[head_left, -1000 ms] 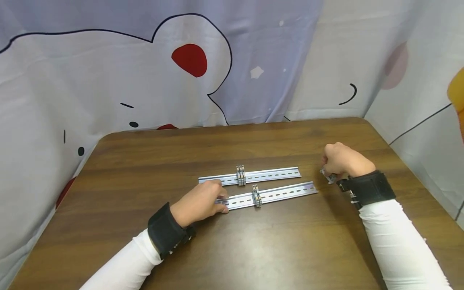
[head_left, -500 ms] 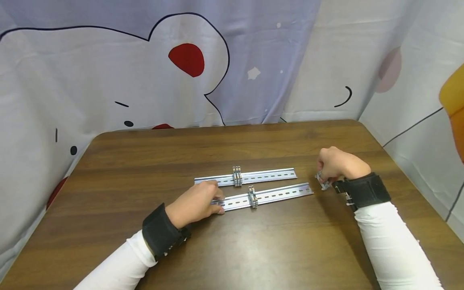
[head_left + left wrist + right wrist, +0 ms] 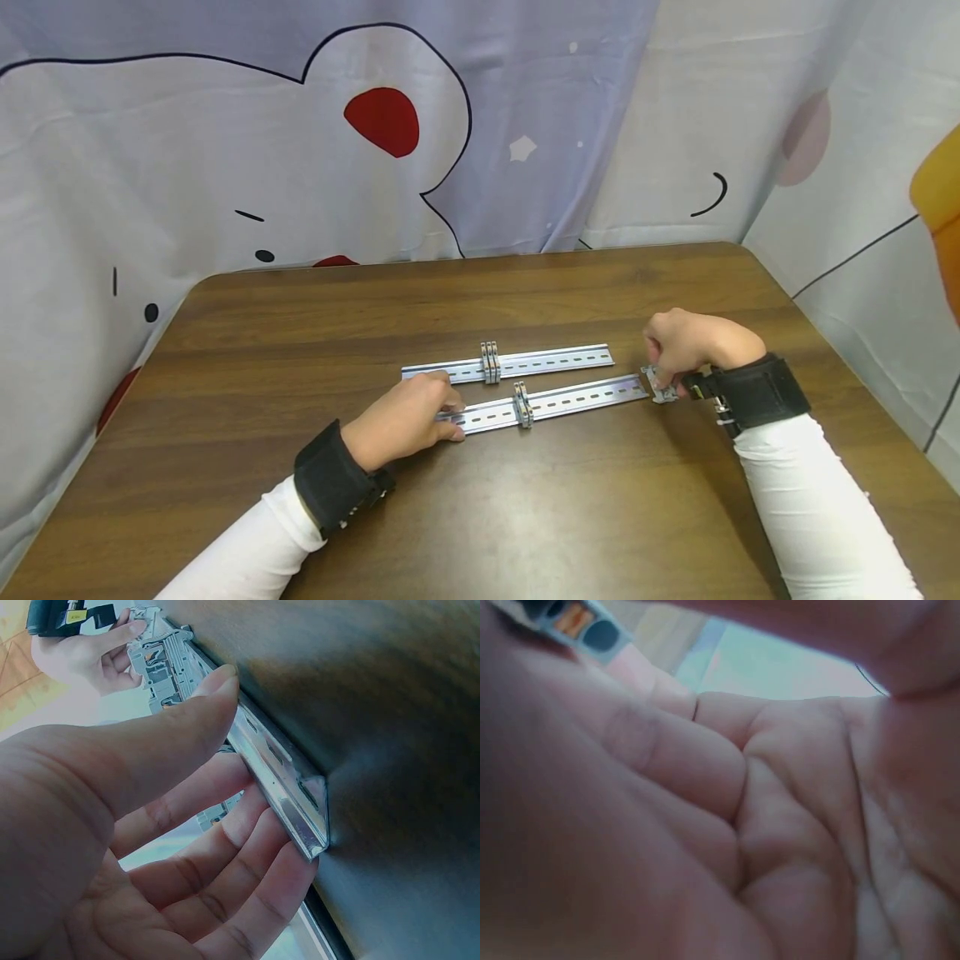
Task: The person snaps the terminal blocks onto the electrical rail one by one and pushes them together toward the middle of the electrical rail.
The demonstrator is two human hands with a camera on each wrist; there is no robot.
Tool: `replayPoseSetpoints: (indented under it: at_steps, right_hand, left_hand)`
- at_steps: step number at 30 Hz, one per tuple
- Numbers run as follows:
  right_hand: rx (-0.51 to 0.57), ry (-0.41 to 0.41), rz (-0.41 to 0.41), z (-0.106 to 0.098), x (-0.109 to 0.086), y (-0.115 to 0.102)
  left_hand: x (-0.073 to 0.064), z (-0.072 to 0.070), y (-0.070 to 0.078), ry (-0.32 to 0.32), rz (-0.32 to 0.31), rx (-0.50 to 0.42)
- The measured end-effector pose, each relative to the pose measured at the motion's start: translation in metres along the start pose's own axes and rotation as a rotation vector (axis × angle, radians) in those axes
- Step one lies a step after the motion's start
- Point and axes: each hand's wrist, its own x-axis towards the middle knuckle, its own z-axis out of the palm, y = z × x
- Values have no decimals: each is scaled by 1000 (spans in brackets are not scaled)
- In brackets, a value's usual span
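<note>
My left hand (image 3: 408,421) grips the left end of the nearer slotted metal DIN rail (image 3: 585,398), thumb along one edge and fingers along the other, as the left wrist view shows on the rail (image 3: 279,791). Grey terminal blocks (image 3: 522,406) stand clipped near the middle of this rail. At its right end my right hand (image 3: 701,343) pinches another grey terminal block (image 3: 662,388), held flat side up, close to the rail's tip. Only a corner of that terminal block (image 3: 585,630), with round holes and an orange part, shows in the right wrist view; curled fingers fill the rest.
A second DIN rail (image 3: 562,362) lies just behind, roughly parallel, with several terminal blocks (image 3: 490,363) clipped on it. Both rails lie on the brown wooden table (image 3: 480,508). A printed curtain (image 3: 300,167) hangs behind the table's back edge.
My right hand has moved left and slightly nearer with its terminal block, up to the end of the near rail. The left hand keeps its grip on the rail.
</note>
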Motion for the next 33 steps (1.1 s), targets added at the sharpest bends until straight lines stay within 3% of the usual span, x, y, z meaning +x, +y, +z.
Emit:
replayPoseSetpoints:
  at_steps: [19, 33]
  right_hand:
    - [-4, -2, -30, 8, 6, -8]
    - [-76, 75, -81, 11, 12, -15]
  left_hand:
    - [2, 0, 2, -9, -13, 15]
    - [1, -1, 1, -13, -7, 14]
